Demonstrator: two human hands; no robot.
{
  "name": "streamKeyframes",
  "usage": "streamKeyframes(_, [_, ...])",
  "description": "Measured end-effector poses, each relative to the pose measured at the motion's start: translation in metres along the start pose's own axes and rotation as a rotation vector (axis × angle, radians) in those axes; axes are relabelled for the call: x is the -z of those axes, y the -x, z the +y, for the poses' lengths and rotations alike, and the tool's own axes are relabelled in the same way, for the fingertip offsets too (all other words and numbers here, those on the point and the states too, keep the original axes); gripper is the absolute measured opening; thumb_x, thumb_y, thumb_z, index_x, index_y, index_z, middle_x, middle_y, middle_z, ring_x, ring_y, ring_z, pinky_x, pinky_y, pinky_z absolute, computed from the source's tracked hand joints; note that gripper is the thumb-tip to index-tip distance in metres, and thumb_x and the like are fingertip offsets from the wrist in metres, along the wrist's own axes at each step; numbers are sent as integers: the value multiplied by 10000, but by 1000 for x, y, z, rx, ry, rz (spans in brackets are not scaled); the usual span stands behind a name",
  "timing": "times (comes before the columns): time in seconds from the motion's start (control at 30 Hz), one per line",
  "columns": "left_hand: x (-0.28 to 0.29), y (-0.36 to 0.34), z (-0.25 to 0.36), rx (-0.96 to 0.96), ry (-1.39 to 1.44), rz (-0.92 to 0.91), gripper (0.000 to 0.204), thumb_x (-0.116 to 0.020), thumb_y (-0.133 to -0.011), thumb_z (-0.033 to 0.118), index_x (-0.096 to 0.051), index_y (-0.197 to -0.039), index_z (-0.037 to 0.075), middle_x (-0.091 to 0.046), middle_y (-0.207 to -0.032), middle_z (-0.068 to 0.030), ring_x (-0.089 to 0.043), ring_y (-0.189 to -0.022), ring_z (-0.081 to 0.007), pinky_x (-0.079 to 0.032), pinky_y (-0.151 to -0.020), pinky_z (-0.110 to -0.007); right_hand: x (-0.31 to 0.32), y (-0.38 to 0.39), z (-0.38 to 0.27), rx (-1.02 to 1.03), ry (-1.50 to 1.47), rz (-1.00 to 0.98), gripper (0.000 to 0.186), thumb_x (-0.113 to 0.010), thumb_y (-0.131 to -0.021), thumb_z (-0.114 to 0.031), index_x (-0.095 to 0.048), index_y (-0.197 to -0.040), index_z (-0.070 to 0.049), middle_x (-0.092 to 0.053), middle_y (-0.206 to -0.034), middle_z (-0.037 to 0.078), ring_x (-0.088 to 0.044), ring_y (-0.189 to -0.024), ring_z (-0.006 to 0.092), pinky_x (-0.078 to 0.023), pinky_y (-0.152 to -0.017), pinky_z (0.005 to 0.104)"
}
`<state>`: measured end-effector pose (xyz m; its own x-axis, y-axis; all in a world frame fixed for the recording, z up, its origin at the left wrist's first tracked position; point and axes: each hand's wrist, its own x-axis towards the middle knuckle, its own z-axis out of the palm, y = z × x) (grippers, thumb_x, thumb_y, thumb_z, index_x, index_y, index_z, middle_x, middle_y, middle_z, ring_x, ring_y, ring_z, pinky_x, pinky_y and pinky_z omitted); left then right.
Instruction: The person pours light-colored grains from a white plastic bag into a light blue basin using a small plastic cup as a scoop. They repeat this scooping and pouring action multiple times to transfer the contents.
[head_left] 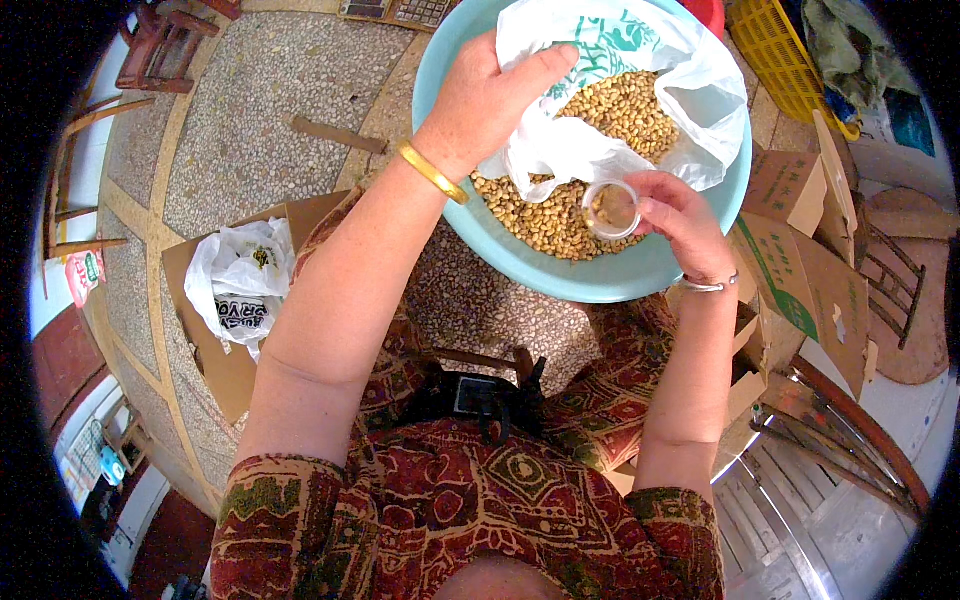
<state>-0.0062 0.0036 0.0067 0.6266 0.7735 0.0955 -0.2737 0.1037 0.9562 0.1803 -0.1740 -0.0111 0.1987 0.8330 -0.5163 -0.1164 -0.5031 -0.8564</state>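
A light-blue basin stands before me with a heap of small tan-brown beans or nuts; their exact kind I cannot tell. A white plastic bag with green print lies over the heap, and more of the same pieces show in its mouth. My left hand is closed on the bag's left edge, thumb on top. Low over the heap, my right hand pinches the rim of a small clear plastic cup. Brownish pieces show in or through the cup.
Opened cardboard boxes stand right of the basin, below a yellow plastic crate. On the left, a white bag rests on a cardboard box. A wooden strip lies on the speckled floor, and wooden chairs stand farther off.
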Motion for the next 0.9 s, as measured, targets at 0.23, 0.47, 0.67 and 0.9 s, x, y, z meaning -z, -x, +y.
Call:
streamKeyframes(0.23, [2,6,4,0,-75,-142,296,-635,-827,230,-608,-1018,6,-634,-898,-37,-574,-801,-82,-477,-696,-242,-4,-5,-10,242,-165,351,377,-666,-788,-194,-556,-1097,-7,-601,-938,37,-568,-777,113,-482,-674,246])
streamKeyframes(0.47, [11,8,7,69,-99,-251,340,-637,-827,221,-571,-1077,0,-612,-955,-32,-558,-865,-99,-463,-747,-248,-18,-23,-7,619,575,624,414,-727,-699,-112,-573,-1082,-78,-553,-1053,87,-541,-954,187,-481,-768,290])
streamKeyframes(0.67, [13,10,13,63,-71,-299,349,-638,-827,204,-556,-1097,-1,-601,-975,-24,-547,-878,-97,-456,-756,-245,-30,-24,-16,899,956,689,472,-751,-606,-55,-584,-1047,-81,-535,-1091,120,-516,-997,283,-442,-846,366])
streamKeyframes(0.9, [13,8,13,42,-113,-305,315,-620,-838,178,-560,-1090,-1,-600,-960,-16,-545,-863,-89,-456,-752,-245,-35,-17,-24,1011,968,753,519,-764,-583,-36,-573,-1065,-76,-526,-1106,136,-509,-1010,294,-436,-857,363])
